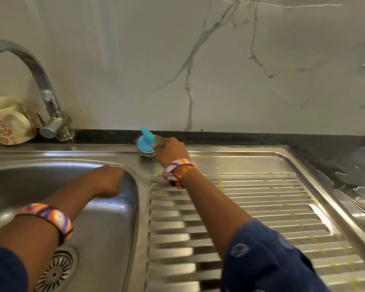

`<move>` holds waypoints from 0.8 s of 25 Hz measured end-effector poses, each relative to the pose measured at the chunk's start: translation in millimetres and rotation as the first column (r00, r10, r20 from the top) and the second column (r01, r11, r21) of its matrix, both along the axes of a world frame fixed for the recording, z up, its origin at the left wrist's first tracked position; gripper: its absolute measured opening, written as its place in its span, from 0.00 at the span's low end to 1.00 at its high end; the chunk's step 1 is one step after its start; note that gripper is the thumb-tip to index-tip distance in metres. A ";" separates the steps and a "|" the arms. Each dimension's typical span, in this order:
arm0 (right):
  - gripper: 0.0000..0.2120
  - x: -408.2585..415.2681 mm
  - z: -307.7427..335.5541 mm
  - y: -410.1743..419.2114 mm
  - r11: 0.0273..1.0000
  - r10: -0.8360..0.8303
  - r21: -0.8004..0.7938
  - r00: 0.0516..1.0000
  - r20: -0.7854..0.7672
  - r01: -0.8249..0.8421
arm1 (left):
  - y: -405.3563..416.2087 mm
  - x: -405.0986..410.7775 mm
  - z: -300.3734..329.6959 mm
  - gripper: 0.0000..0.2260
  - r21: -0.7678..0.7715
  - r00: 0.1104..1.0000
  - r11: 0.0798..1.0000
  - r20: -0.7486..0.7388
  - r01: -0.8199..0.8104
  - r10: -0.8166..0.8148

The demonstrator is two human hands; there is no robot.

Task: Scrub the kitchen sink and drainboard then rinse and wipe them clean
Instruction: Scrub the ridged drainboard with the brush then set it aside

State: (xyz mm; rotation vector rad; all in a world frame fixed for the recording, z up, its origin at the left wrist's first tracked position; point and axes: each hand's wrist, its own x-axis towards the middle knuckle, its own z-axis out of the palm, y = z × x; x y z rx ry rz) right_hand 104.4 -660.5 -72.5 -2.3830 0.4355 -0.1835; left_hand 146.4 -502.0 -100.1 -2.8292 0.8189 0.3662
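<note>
While the left hand [110, 178] grips the sink [135, 207] rim, the right hand [171, 152] clasps the blue scrubber [145, 142].

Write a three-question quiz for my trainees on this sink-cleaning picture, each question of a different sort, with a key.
1. True or false: the right hand holds the blue scrubber at the back of the steel top, between basin and drainboard.
2. Where does the left hand rest? A) on the tap B) on the basin edge C) on the mug
3. Fill in: the patterned mug stands left of the ____.

Key: 1 true; 2 B; 3 tap
</note>
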 end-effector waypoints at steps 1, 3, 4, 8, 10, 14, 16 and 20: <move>0.17 -12.6 -0.6 -24.9 0.999 -0.045 -0.009 0.999 0.009 0.045 | 1.4 0.3 -2.4 0.20 -0.010 1.000 1.000 0.006 -0.005 0.005; 0.17 -48.9 -2.5 -89.4 0.983 -0.180 -0.028 0.983 0.039 0.181 | 3.9 0.4 -7.6 0.21 -0.024 1.000 1.000 0.023 -0.008 0.009; 0.17 -71.0 -0.7 -123.1 0.961 -0.270 -0.058 0.962 0.036 0.272 | 5.0 1.2 -10.7 0.20 -0.032 0.999 0.999 0.033 -0.011 0.012; 0.18 -146.4 17.2 -217.5 0.751 -0.655 -0.149 0.755 -0.044 0.643 | 8.5 -1.3 -22.5 0.21 -0.131 0.999 0.991 0.001 -0.041 0.042; 0.17 -152.0 21.1 -222.3 0.746 -0.660 -0.199 0.745 -0.096 0.635 | 11.1 -8.6 -25.7 0.26 -0.145 0.999 0.989 0.010 -0.038 0.040; 0.16 -106.7 15.8 -146.1 0.865 -0.467 -0.265 0.876 -0.117 0.426 | 11.7 -21.9 -30.2 0.32 -0.093 0.990 0.996 0.138 -0.010 0.023; 0.15 -67.6 8.3 -87.3 0.946 -0.305 -0.150 0.945 -0.120 0.286 | 7.4 -25.1 -30.6 0.32 -0.066 0.984 0.998 0.179 -0.004 0.015; 0.15 -4.4 4.7 11.0 0.998 0.009 0.065 0.995 -0.094 -0.003 | 0.3 -11.6 -20.6 0.29 -0.069 0.984 0.998 0.179 0.011 0.002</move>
